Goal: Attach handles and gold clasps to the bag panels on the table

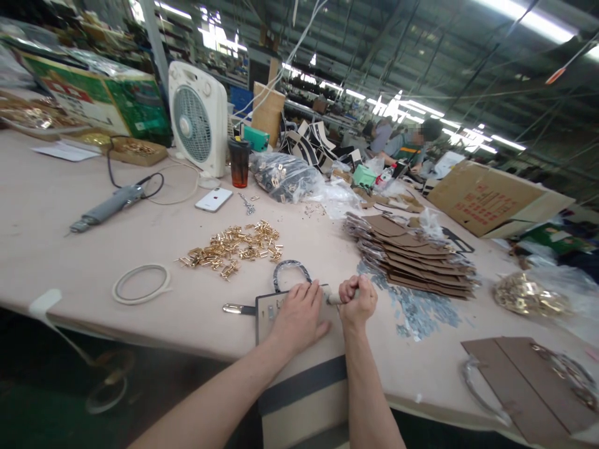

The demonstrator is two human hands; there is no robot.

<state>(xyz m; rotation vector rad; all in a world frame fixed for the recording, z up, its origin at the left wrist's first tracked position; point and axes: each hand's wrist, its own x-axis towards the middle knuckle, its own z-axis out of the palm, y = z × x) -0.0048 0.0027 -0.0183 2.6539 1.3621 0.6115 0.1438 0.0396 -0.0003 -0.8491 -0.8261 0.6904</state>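
My left hand lies flat, fingers together, pressing down on a beige panel with a dark band at the table's near edge. My right hand is closed in a fist round a small tool with a pale handle, its tip pointing left toward the panel's top edge. A metal strap end sticks out from the panel's left side. A grey loop handle lies just beyond my hands.
A heap of gold metal fittings lies ahead on the left, near a white tape ring. A stack of brown cut pieces sits to the right. Further back are an electric screwdriver, phone, cup, fan and a seated person.
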